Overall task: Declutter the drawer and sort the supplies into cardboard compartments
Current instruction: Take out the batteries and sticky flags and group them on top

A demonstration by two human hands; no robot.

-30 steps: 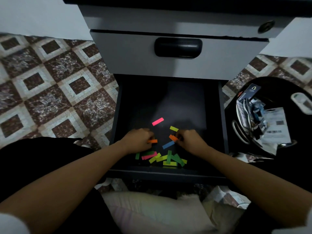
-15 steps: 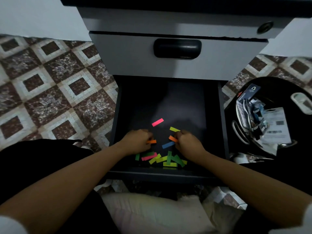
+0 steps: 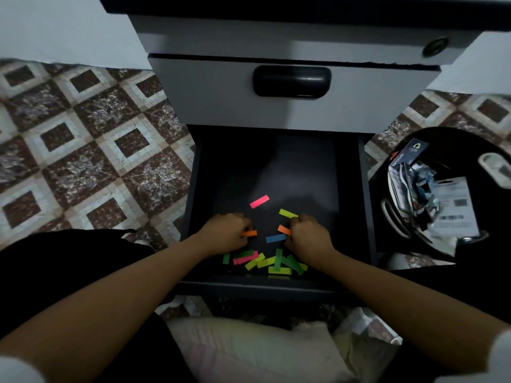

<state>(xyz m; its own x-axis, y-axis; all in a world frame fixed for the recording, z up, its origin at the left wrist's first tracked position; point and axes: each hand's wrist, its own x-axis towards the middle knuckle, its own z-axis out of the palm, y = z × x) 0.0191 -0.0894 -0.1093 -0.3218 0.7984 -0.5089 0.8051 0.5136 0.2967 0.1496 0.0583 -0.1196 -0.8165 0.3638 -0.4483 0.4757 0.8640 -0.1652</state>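
Observation:
The dark bottom drawer (image 3: 365, 205) stands pulled open, with several small coloured paper tabs scattered on its floor. A pink tab (image 3: 259, 201) lies alone toward the back. A heap of green, yellow and pink tabs (image 3: 272, 262) sits by the front wall. My left hand (image 3: 225, 234) is curled over the drawer floor and pinches an orange tab (image 3: 250, 233). My right hand (image 3: 309, 234) is curled beside a yellow tab (image 3: 287, 213), a second orange tab (image 3: 284, 230) and a blue tab (image 3: 276, 238); its fingertips touch the orange one.
Above the open drawer a grey drawer front with a black handle (image 3: 291, 81) is closed. To the right a round black tray (image 3: 453, 139) holds packets, a box and papers. Patterned tile floor (image 3: 83, 150) spreads left. A pale cushion (image 3: 249, 346) lies under my arms.
My right hand has shifted slightly back and left toward the orange and yellow tabs. My left hand stays on its orange tab.

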